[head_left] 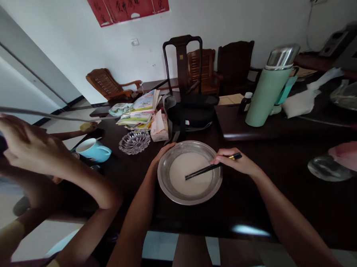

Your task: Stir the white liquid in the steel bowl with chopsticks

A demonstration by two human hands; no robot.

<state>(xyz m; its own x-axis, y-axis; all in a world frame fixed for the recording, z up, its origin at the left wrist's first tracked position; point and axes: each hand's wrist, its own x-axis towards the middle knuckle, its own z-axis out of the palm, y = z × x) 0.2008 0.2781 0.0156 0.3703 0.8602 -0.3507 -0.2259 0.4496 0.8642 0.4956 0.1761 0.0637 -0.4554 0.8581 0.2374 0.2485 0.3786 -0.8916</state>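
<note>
A wide metal bowl [191, 202] stands on the dark table in front of me, with a milky, off-white liquid [186, 161] in it. My left hand [162, 152] grips the bowl at its left side; the fingers are partly hidden beyond the rim. Over the bowl's right edge, my right hand [235, 160] is closed around black chopsticks [202, 171]. Their tips reach into the liquid near its middle, and gold bands show at the upper ends.
Beyond the bowl are a glass dish [134, 142], a tissue pack [159, 128], booklets [142, 105] and a black bag [192, 113]. A blue mug [94, 150] stands left, beside another person's raised arms [88, 182]. A green thermos [267, 91] stands right.
</note>
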